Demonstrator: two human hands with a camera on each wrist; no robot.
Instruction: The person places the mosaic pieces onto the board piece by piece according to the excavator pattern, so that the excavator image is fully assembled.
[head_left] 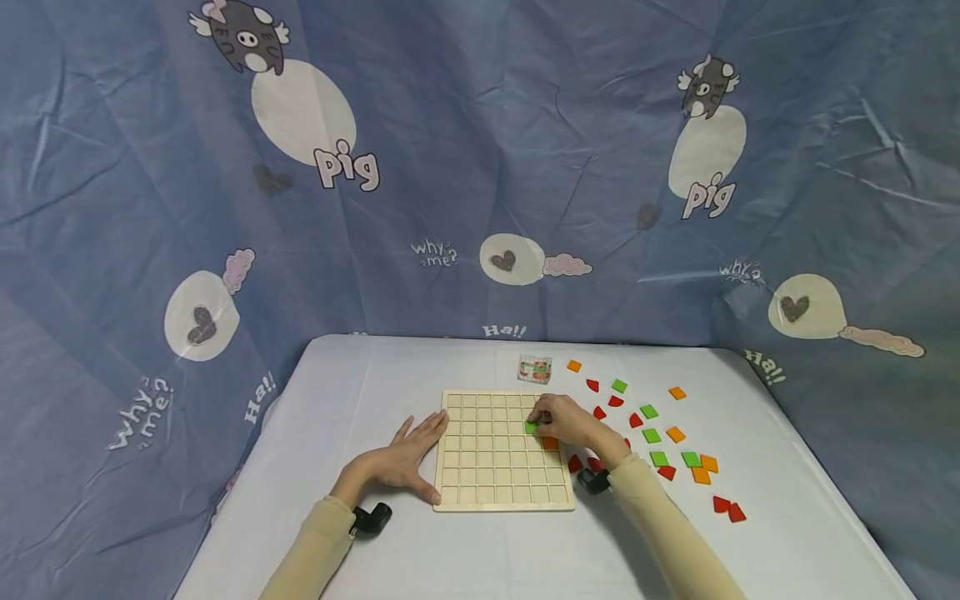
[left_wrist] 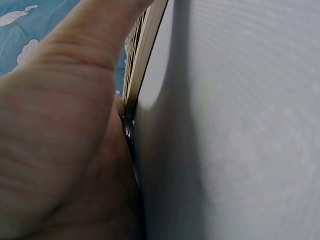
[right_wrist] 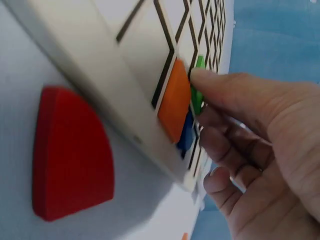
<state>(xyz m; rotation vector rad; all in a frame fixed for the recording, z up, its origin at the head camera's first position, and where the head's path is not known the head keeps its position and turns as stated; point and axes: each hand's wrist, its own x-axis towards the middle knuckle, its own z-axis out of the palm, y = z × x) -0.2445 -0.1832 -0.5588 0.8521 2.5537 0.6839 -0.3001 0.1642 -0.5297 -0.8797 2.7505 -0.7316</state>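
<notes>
A pale wooden grid board (head_left: 487, 467) lies on the white table. My left hand (head_left: 401, 461) rests against the board's left edge, thumb and fingers spread wide. Near the board's upper right, my right hand (head_left: 566, 421) pinches a green square tile (right_wrist: 198, 97) between thumb and fingers, right at a grid cell. An orange square tile (right_wrist: 175, 102) sits in a cell at the right edge, close to the thumb. Beside it a blue tile (right_wrist: 186, 136) shows partly, behind the orange one; the hand covers it in the head view.
A small printed pattern card (head_left: 535, 369) lies behind the board. Loose red quarter-round pieces (head_left: 722, 504), green square tiles (head_left: 651, 435) and orange square tiles (head_left: 677, 392) are scattered to the right. One red piece (right_wrist: 72, 155) lies close beside the board. A blue printed cloth (head_left: 465, 183) hangs behind the table.
</notes>
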